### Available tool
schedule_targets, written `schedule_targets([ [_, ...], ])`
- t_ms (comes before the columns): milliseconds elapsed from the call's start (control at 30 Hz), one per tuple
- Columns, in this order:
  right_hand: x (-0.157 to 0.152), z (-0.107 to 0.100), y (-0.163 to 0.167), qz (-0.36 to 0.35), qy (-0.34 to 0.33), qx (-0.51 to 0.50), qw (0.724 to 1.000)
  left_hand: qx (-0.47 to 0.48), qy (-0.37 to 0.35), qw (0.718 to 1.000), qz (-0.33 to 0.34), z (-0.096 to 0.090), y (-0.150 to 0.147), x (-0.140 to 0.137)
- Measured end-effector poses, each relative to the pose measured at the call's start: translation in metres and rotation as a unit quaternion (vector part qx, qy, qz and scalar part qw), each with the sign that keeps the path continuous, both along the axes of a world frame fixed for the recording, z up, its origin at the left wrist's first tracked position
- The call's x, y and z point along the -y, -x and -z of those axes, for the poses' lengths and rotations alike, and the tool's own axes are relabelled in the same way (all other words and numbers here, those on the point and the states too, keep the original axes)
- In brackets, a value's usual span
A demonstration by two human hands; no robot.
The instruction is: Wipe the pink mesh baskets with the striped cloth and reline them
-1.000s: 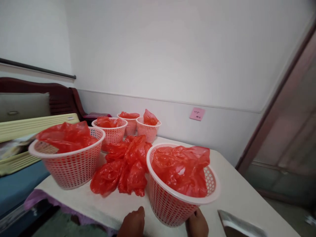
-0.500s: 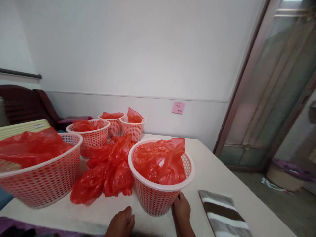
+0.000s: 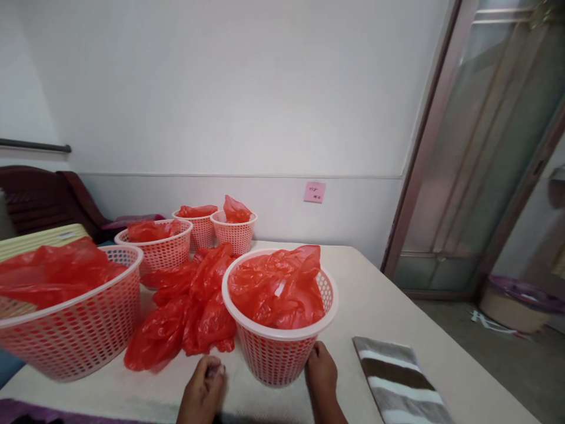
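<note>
A pink perforated basket (image 3: 273, 356) stands near the table's front edge, filled with a crumpled red plastic bag (image 3: 276, 288). My right hand (image 3: 321, 372) rests against the basket's lower right side, touching it. My left hand (image 3: 203, 388) lies on the table just left of the basket, fingers curled, holding nothing that I can see. A heap of loose red plastic bags (image 3: 189, 306) lies on the table between this basket and the others.
A large pink basket (image 3: 75, 330) with a red bag stands at the left; three smaller ones (image 3: 161, 250) (image 3: 198, 227) (image 3: 233, 229) stand behind. A brown-and-white striped cloth (image 3: 397, 377) lies at the right. The white table (image 3: 397, 306) ends before a glass door (image 3: 485, 176).
The view swung right and steadied, revealing the door. The front basket sits lower and upright on the table. My left hand has curled its fingers; my right hand stays against the basket.
</note>
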State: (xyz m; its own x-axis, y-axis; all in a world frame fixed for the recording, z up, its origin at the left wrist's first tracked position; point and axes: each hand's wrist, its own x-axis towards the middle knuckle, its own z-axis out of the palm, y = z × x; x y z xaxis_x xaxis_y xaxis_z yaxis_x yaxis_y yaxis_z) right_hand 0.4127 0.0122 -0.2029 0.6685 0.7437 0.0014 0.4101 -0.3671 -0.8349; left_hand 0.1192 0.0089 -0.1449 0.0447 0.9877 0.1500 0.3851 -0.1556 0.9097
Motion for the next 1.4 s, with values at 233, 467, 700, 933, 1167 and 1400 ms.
schedule_targets([
  [233,0.0,0.002,-0.001,-0.007,-0.004,-0.002,1.0,0.027,-0.163,0.986,-0.035,-0.132,-0.026,-0.013],
  [467,0.001,0.001,0.0,-0.01,-0.008,-0.005,1.0,-0.105,-0.169,0.973,0.115,-0.19,-0.06,-0.025],
  [700,-0.001,0.0,-0.001,-0.008,0.002,-0.013,1.0,-0.167,-0.142,0.961,0.169,-0.205,-0.098,-0.034],
  [933,-0.002,0.002,-0.002,-0.011,-0.001,-0.013,1.0,-0.224,-0.119,0.943,0.215,-0.209,-0.123,-0.04],
  [1167,-0.001,0.001,-0.001,-0.017,-0.011,-0.02,1.0,-0.214,-0.13,0.943,0.22,-0.218,-0.122,-0.035],
  [1400,0.0,-0.001,0.0,-0.013,-0.012,-0.022,1.0,-0.369,-0.121,0.891,0.236,-0.214,-0.135,-0.036],
])
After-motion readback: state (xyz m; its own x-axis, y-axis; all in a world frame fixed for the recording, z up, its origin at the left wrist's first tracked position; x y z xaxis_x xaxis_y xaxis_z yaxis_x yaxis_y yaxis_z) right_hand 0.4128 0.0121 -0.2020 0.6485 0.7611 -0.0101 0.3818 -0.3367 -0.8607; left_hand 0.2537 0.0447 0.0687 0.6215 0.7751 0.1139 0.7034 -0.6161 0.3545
